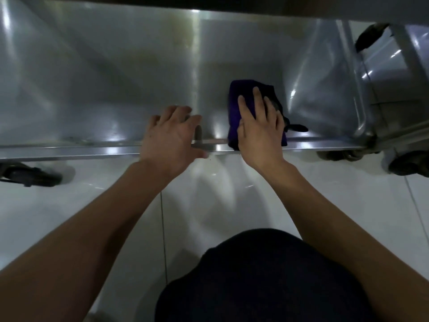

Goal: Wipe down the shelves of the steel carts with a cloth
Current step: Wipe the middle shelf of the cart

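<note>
A low steel cart shelf [97, 84] fills the upper half of the view, its front rim running across the middle. A dark purple cloth [236, 98] lies on the shelf near the front edge, right of centre. My right hand [257, 126] presses flat on the cloth with straight fingers. My left hand [169, 138] rests on the shelf's front rim just left of the cloth, fingers spread and relaxed, holding nothing.
A second steel cart [394, 73] stands at the right with castor wheels [408, 163] on the white tiled floor [69, 205]. A dark wheel [34, 175] sits under the shelf at left. My dark-clothed knee [267, 275] is below.
</note>
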`<state>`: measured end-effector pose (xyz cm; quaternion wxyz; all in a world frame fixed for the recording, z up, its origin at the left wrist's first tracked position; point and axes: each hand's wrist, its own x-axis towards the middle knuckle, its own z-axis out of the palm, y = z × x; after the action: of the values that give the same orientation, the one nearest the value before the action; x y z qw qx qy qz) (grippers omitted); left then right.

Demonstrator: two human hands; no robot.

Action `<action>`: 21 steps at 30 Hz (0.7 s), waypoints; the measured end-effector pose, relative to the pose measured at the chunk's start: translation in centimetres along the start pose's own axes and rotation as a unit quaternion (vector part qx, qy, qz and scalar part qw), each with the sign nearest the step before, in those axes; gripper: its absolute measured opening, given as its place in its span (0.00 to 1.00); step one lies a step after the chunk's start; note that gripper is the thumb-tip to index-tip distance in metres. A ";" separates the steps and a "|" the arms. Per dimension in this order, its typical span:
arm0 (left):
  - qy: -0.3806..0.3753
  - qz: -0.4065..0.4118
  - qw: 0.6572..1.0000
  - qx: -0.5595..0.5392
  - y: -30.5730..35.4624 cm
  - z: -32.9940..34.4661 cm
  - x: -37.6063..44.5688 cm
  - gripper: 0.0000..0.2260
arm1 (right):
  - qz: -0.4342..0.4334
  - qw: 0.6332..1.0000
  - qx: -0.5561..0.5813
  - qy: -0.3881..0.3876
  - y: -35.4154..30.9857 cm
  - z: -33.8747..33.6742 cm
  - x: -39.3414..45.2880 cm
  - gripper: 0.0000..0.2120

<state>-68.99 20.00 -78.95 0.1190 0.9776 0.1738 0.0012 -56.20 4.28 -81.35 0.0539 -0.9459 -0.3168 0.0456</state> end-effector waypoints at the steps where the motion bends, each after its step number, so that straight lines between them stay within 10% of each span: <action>1: 0.000 -0.007 1.000 -0.001 -0.1 0.0 0.2 0.36 | -0.011 1.000 0.002 -0.001 -0.8 0.2 0.4 0.29; 12: 0.023 -0.043 0.998 -0.027 -3.4 -0.4 -0.1 0.36 | -0.047 0.999 -0.008 0.018 -5.4 1.3 5.5 0.27; 21: 0.053 -0.111 0.992 0.011 -8.0 -1.9 0.0 0.14 | -0.046 0.999 0.002 -0.008 -9.0 1.6 8.5 0.28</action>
<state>-71.80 27.70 -78.98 0.0987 0.9519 0.2875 0.0382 -54.99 16.73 -82.22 0.0556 -0.9298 -0.3603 0.0515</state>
